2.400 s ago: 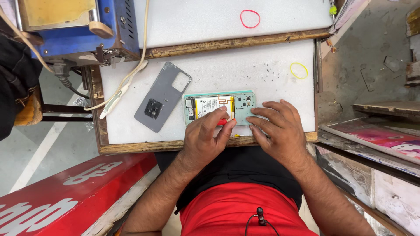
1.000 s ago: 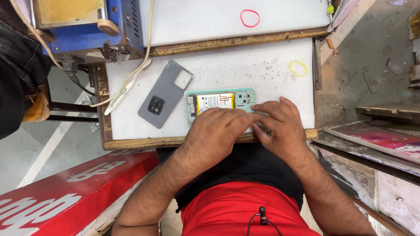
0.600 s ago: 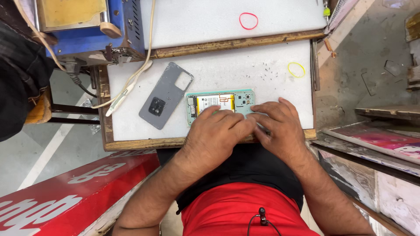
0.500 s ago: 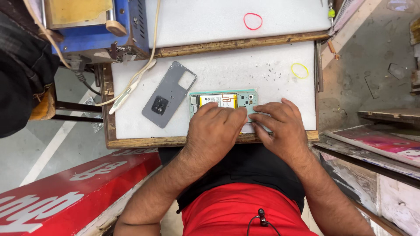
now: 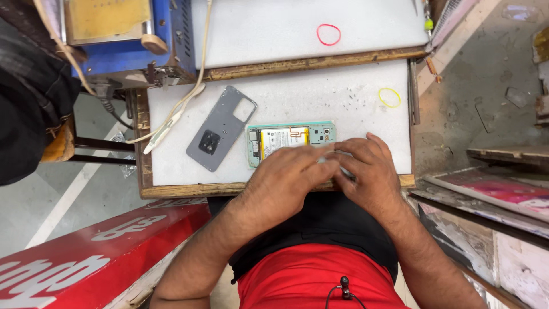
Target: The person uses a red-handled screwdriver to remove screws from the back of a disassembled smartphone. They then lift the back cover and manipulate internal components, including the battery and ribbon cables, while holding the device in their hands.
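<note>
An opened phone with a teal frame lies flat on the white work board, its battery and circuit parts showing. My left hand lies over its near edge with curled fingers, pressing on it. Close beside it, my right hand meets the left at the phone's near right corner. Something small and pale shows between the fingertips; I cannot tell which hand holds it. The grey back cover lies tilted to the left of the phone, apart from both hands.
Several tiny screws and a yellow rubber band lie on the board beyond the phone. A red rubber band rests on the upper board. A blue machine with a white cable stands far left. A red panel sits low left.
My hands have drawn closer together at the phone's near right corner, and my left hand now covers more of the phone. The phone and back cover have not moved.
</note>
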